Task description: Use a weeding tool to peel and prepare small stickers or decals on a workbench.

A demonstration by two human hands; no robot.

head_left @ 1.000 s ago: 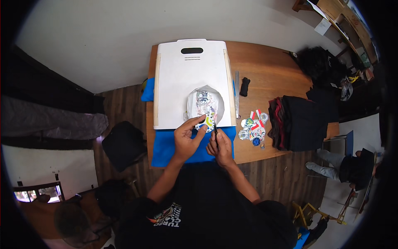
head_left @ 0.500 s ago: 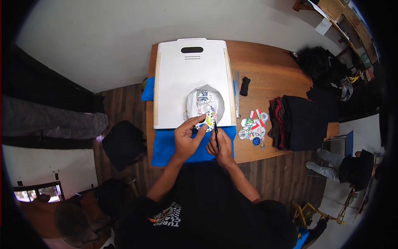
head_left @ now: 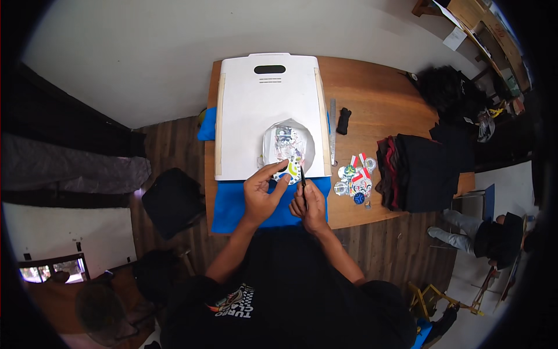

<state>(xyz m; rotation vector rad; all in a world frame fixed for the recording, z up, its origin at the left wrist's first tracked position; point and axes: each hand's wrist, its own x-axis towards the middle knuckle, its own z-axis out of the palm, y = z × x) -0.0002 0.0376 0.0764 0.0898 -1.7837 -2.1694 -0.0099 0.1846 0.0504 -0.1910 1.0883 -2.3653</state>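
Folded clothes (head_left: pixel 427 173) lie at the right end of the table (head_left: pixel 372 87), a black roll (head_left: pixel 343 121) near its middle. Left of the table are a black seat (head_left: pixel 173 203) and hanging clothes (head_left: pixel 75 170); right of it, a person (head_left: pixel 494 239).

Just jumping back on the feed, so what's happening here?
A person's left hand holds a patterned disc at the near side of a white bowl. The right hand grips a slim black tool, its tip at the disc's right edge. The bowl, with scraps inside, sits on a white board. More cutouts lie heaped on the table to the right.
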